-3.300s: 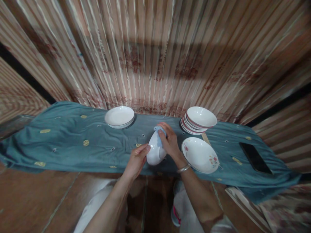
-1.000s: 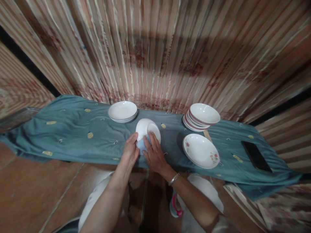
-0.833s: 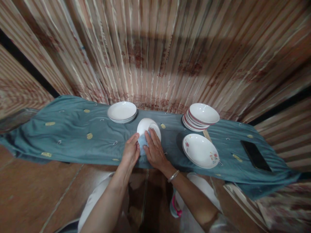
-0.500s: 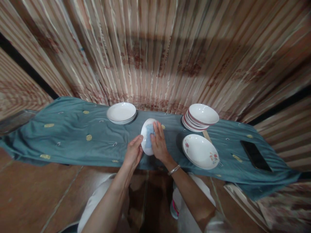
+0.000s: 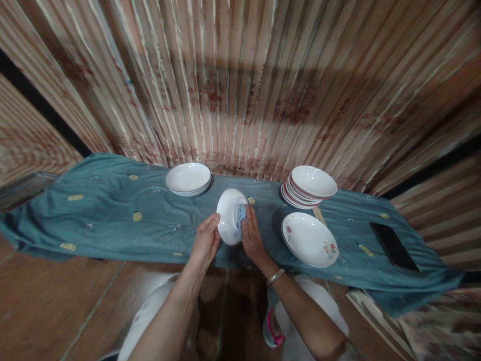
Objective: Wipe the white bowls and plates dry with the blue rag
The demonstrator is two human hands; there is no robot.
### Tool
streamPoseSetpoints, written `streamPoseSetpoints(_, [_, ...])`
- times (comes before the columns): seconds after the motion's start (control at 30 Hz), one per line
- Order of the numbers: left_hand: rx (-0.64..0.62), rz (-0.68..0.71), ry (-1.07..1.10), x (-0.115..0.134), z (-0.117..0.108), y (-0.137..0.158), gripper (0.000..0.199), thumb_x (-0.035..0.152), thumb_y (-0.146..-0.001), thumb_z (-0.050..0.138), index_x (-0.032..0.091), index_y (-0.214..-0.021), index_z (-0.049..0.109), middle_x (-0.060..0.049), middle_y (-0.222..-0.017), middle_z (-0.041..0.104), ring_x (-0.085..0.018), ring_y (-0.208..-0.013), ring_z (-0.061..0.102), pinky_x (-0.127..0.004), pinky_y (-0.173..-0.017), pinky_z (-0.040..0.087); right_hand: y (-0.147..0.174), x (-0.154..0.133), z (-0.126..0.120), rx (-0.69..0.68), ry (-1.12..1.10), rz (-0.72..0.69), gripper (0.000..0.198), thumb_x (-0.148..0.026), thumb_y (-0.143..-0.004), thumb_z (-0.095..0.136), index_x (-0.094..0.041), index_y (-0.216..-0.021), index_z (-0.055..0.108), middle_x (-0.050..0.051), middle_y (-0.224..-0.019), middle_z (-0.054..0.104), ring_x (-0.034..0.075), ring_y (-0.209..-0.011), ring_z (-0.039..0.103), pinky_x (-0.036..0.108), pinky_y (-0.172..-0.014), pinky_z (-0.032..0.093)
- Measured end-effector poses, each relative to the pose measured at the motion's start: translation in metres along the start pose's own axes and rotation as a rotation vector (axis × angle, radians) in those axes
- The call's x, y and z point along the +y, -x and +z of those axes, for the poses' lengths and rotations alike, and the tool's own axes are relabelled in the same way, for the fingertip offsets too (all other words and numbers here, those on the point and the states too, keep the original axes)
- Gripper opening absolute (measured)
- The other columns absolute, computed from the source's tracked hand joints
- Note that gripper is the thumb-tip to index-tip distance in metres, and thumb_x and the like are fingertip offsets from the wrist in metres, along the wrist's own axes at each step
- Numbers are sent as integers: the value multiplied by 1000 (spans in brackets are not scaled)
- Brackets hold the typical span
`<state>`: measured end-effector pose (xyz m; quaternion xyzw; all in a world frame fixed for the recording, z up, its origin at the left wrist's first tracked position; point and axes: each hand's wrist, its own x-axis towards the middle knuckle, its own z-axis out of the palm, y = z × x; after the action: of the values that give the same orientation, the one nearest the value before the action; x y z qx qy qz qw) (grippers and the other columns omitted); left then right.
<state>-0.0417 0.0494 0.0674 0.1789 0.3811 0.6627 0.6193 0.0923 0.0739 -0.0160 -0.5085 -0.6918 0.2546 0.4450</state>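
A white bowl [image 5: 227, 220] is tilted up on its side above the cloth, its underside and foot ring facing me. My left hand [image 5: 206, 234] grips its left rim, thumb on the near face. Against the right part of the underside, my right hand [image 5: 252, 233] presses a small light-blue cloth [image 5: 241, 214] with its fingers laid along it. A metal bangle circles the right wrist. Just right of that hand lies a white plate with a floral pattern [image 5: 310, 240].
A stack of white plates [image 5: 188, 178] stands at the back left, and a stack of red-rimmed bowls [image 5: 312, 182] at the back right. Near the right end lies a black phone [image 5: 394, 245]. A green patterned tablecloth [image 5: 112, 220] covers the table; a pleated curtain [image 5: 233, 90] hangs behind.
The bowl has turned so more of its underside and foot ring shows. My right hand and the blue cloth have slid right and slightly down across it. The left hand keeps its grip.
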Motion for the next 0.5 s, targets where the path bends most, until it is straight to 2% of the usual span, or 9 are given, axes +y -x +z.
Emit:
streamPoseSetpoints(0.13, [-5,-12,0,0,3,1,41,35,-45,90,13,-74,72,-5,-66,73,-20,-72,70,-26,-66,54,18,-11,-3,1,21,-56,55,-37,-102,23,-19,-154,17,10,-162,16,19,-150,12,49,-122,17])
streamPoseSetpoints(0.27, [-22,-15,-7,1,6,3,36,32,-48,88,13,-73,71,-5,-64,72,-21,-74,70,-28,-69,54,28,-33,-5,-39,95,-197,57,-30,-101,25,-18,-155,8,9,-163,11,21,-150,11,48,-122,20])
streamPoseSetpoints(0.4, [-47,2,-61,1,8,7,30,29,-51,85,13,-74,72,-6,-67,72,-21,-78,70,-26,-67,52,23,-50,-11,-51,207,-367,62,-27,-100,28,-19,-155,2,7,-164,1,25,-151,6,51,-121,21])
streamPoseSetpoints(0.5, [-103,-4,-99,-2,8,11,26,24,-51,83,14,-73,73,-6,-68,72,-22,-79,69,-27,-68,52,10,-58,-21,-25,291,-433,60,-27,-99,32,-21,-155,11,7,-164,4,27,-151,5,54,-121,19])
